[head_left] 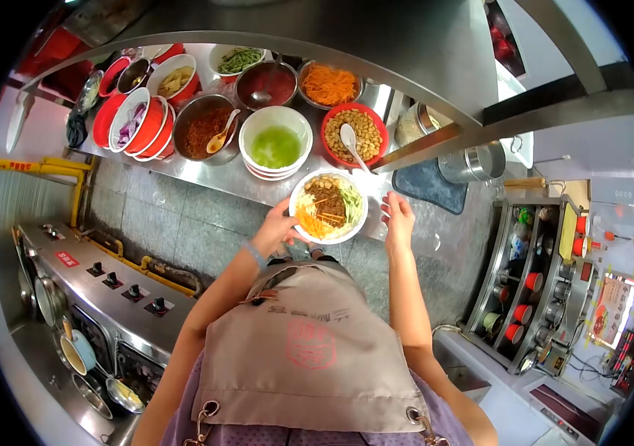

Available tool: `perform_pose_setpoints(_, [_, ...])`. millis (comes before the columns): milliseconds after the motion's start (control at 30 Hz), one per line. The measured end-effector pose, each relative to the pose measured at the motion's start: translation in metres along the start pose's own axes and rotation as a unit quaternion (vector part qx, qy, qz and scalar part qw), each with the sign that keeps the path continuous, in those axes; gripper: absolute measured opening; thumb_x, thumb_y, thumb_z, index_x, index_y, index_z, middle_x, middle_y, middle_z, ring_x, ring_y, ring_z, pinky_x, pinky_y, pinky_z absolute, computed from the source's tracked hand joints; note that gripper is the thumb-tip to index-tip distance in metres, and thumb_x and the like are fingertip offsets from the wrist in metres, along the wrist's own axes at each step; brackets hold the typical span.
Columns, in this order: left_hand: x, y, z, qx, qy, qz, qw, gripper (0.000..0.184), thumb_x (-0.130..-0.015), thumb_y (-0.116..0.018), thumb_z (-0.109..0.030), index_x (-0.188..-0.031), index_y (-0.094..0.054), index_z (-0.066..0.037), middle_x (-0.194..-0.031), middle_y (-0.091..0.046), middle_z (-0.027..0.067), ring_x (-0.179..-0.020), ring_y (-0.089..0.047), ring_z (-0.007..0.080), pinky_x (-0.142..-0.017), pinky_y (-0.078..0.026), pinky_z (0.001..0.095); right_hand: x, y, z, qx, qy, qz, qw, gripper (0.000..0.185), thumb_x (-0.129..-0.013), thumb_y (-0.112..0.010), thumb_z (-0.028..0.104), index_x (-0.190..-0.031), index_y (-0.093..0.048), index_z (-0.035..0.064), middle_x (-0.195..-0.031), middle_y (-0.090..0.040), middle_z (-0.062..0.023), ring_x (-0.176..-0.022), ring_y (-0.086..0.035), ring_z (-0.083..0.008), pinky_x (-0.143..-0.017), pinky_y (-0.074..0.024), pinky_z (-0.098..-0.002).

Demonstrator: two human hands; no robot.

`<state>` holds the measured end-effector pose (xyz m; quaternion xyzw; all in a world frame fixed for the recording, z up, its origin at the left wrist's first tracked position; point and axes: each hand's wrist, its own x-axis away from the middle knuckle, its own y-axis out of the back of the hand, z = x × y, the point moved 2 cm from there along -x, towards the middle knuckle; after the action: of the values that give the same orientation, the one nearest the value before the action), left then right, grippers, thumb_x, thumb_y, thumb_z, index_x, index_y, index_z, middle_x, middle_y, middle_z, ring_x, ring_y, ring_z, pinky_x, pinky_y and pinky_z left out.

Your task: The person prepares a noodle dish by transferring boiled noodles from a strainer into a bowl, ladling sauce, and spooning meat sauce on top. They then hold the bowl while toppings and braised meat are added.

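Note:
A white bowl (361,202) of food is in front of me at the counter's edge, with brown sauce or minced topping, peanuts, shredded cucumber and shredded carrot in it. My left hand (277,225) grips its left rim, fingers passing underneath. To the right of the bowl and apart from it, my right hand (398,212) is raised with loosely curled fingers and nothing visible in it. Just beyond the bowl stand a red bowl of peanuts (352,128) with a white spoon (352,140) and a white tub of green liquid (275,145).
A steel pot of red-brown sauce (201,128), shredded carrot (330,87) and other ingredient bowls crowd the steel counter (257,186). An overhead steel shelf (376,37) spans the back. A stove (101,275) stands at left, a rack of pots (525,290) at right.

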<state>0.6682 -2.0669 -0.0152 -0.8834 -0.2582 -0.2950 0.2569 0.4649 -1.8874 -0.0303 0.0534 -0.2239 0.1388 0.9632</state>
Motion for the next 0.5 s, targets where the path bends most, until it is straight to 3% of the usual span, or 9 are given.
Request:
perform_pose_setpoints(167, [0.019, 0.013, 0.014, -0.01, -0.013, 0.006, 1.0, 0.062, -0.082, -0.042, 0.0, -0.14, -0.019, -0.004, -0.106, -0.06, 0.0208, -0.066, -0.068, 0.025, -0.034, -0.039, 0.0207, 0.024, 0.052, -0.04, -0.036, 0.003, -0.06, 0.998, 0.016, -0.083, -0.064, 0.012, -0.097, -0.062, 0.0037, -0.08, -0.061, -0.0007, -0.067, -0.054, -0.0079, -0.056, -0.0422, -0.0205])
perform_pose_setpoints(400, [0.045, 0.018, 0.019, 0.029, -0.046, 0.035, 0.998, 0.061, -0.083, -0.042, 0.001, -0.14, -0.02, -0.005, -0.107, -0.059, 0.0207, -0.064, -0.067, 0.0236, -0.034, -0.04, 0.019, 0.068, 0.078, -0.061, -0.166, -0.015, -0.175, 0.97, 0.012, -0.086, -0.063, 0.019, -0.087, -0.061, 0.0075, -0.07, -0.057, 0.0029, -0.055, -0.045, -0.0028, -0.047, -0.0364, -0.0155])
perform_pose_setpoints(500, [0.05, 0.015, 0.017, 0.021, -0.051, 0.036, 0.998, 0.061, -0.084, -0.042, 0.0, -0.14, -0.02, -0.005, -0.108, -0.059, 0.0188, -0.067, -0.068, 0.0225, -0.035, -0.038, 0.0181, 0.073, 0.077, -0.056, -0.172, -0.013, -0.19, 0.967, 0.02, -0.089, -0.059, 0.027, -0.079, -0.058, 0.0098, -0.059, -0.047, 0.0061, -0.046, -0.036, -0.0018, -0.04, -0.0277, -0.0163])
